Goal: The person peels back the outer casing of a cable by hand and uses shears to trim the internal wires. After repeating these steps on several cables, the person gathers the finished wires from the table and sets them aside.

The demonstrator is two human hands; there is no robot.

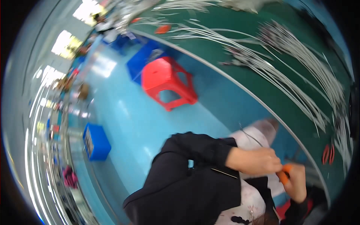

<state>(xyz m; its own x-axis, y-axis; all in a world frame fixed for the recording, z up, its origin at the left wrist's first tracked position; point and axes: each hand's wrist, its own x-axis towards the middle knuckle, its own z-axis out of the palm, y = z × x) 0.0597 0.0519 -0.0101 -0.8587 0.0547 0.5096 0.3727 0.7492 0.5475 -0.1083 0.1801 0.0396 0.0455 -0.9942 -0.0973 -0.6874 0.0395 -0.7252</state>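
My left hand is closed in front of my body, its fingers curled in. A thin grey cable sticks up from behind this fist, its upper end free. Close beside it, my right hand is closed around an orange tool, whose working end is hidden between the two hands. The hands nearly touch and are slightly blurred. Both are held over my lap, near the edge of the green table.
Bundles of pale cables lie along the table on the right. Red-handled pliers rest near its edge, and an orange item lies at the far end. A red stool, a blue bin and a blue crate stand on the floor.
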